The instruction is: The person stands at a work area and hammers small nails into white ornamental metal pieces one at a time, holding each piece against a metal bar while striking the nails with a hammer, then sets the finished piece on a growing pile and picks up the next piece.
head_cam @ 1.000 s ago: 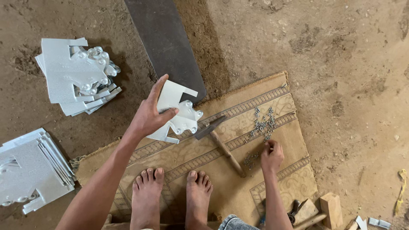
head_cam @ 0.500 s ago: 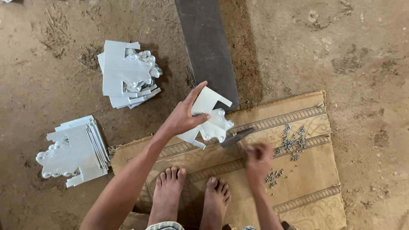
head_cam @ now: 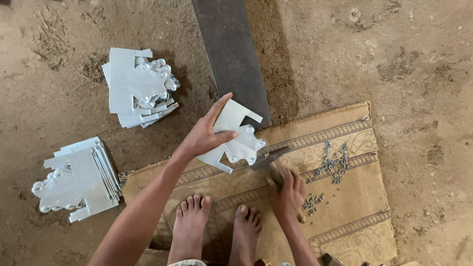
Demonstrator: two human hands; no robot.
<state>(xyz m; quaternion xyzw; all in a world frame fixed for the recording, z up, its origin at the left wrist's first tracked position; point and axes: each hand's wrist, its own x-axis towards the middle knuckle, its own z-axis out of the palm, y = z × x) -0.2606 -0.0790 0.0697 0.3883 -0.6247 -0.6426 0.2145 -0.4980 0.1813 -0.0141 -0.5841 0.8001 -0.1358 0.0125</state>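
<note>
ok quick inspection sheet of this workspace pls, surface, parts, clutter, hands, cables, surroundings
surface: woven tan patterned mat on bare dirt floor
job's things: white cut sheet-metal piece; hammer with grey metal head
clutter: small grey rivets scattered on mat
grippers: left hand holds the white piece; right hand blurred, fingers around hammer handle
cables: nothing seen
surroundings: two stacks of white pieces; long dark flat metal strip; bare feet

Place: a rough, floor-level metalworking workshop.
Floor: bare packed brown earth across the frame.
Work surface: tan woven patterned mat, lower centre.
Stock: 2 stacks of identical white cut metal plates, at left.
Fasteners: small grey metal rivets scattered right of centre.
Anvil: dark flat steel bar, top centre.
</note>
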